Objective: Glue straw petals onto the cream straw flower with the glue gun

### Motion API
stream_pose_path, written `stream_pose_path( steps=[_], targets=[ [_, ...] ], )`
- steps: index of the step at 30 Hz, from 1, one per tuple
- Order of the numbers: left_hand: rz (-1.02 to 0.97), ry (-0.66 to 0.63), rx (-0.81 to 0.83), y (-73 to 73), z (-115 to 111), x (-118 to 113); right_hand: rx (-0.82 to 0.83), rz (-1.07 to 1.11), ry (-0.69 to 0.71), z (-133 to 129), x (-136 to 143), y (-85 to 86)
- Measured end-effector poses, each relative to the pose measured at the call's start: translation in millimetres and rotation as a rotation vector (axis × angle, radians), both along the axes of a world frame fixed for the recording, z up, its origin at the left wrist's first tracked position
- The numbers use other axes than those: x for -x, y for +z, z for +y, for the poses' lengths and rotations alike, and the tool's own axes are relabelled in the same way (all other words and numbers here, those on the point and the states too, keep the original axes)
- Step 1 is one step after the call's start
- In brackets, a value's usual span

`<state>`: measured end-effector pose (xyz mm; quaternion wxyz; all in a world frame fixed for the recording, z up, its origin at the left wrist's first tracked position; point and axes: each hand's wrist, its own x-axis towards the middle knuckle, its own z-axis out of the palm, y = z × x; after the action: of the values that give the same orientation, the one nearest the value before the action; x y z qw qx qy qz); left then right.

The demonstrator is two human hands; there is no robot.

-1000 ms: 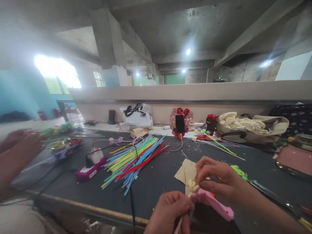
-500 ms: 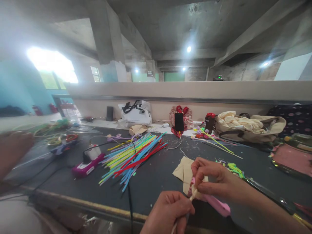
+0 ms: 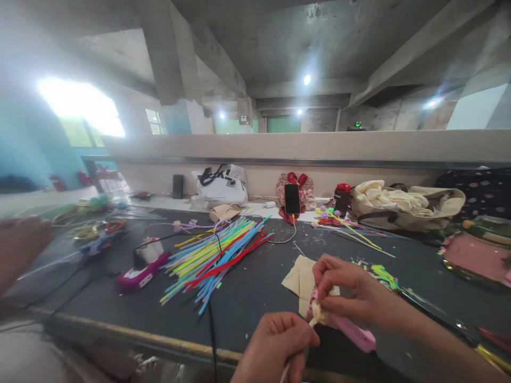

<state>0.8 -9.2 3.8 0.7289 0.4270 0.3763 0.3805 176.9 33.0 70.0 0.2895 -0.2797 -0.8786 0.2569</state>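
Observation:
At the table's near edge my left hand (image 3: 275,343) is closed in a pinch on a thin cream strip (image 3: 314,315), whose tail runs down below the hand. Just right of it, my right hand (image 3: 351,287) pinches the strip's upper end, with thumb and forefinger together. The strip looks bunched or twisted between the two hands. Under my right hand lies a pink object with a smooth long end (image 3: 359,336); its kind is unclear, as the fingers cover part of it. A folded piece of cream cloth (image 3: 297,276) lies beneath and behind.
A bundle of coloured pipe cleaners (image 3: 223,255) lies left of centre, near a purple power strip (image 3: 141,274). A phone (image 3: 292,199) leans at the back. Green and yellow scraps (image 3: 383,275) lie right of my hand. Another person's blurred arm (image 3: 22,250) shows far left.
The view has shifted slightly. Both hands keep nearly the same pinch on the cream strip; little else differs.

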Motion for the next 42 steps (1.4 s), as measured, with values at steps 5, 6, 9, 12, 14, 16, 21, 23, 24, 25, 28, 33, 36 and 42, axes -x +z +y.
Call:
stream_pose_path(
  steps=[5, 6, 9, 12, 14, 16, 21, 23, 24, 25, 28, 33, 36, 42],
  targets=[
    [-0.072, -0.008, 0.037, -6.0, 3, -1, 0.009, 0.113, -0.015, -1, 1, -7.5],
    [-0.078, -0.021, 0.045, -6.1, 3, -1, 0.01, 0.124, -0.023, -1, 2, -8.7],
    [-0.086, -0.011, 0.038, -5.1, 3, -2, -0.002, 0.154, -0.03, -2, 4, -10.4],
    [-0.094, -0.013, 0.027, -4.6, 2, -1, -0.004, 0.163, -0.034, -3, 5, -10.4],
    [-0.104, -0.017, 0.023, -5.8, 2, -1, -0.01, 0.155, -0.03, -2, 5, -10.3],
    [-0.11, -0.022, 0.027, -8.0, 4, 0, -0.023, 0.141, -0.018, -2, 4, -10.2],
    [-0.127, -0.035, 0.038, -15.2, 7, 0, -0.03, 0.104, -0.012, -1, 3, -9.3],
    [-0.128, -0.035, 0.038, -16.8, 7, 0, -0.026, 0.105, 0.001, -1, 3, -8.1],
    [-0.128, -0.032, 0.041, -17.2, 7, 0, -0.026, 0.102, 0.01, 0, 3, -7.4],
    [-0.123, -0.029, 0.04, -17.2, 7, 0, -0.03, 0.095, 0.02, 0, 3, -6.5],
    [-0.111, -0.036, 0.015, -16.5, 6, 1, -0.039, 0.066, 0.033, 2, 2, -4.0],
    [-0.094, -0.035, -0.05, -18.2, 8, 4, -0.037, 0.052, 0.048, 5, -1, -4.3],
    [-0.107, -0.008, -0.042, -20.0, 8, 5, -0.034, 0.096, 0.051, 7, -4, -5.3],
    [-0.156, 0.144, 0.035, -13.5, 4, 3, -0.004, 0.256, -0.143, 7, -9, -15.3]
  ],
)
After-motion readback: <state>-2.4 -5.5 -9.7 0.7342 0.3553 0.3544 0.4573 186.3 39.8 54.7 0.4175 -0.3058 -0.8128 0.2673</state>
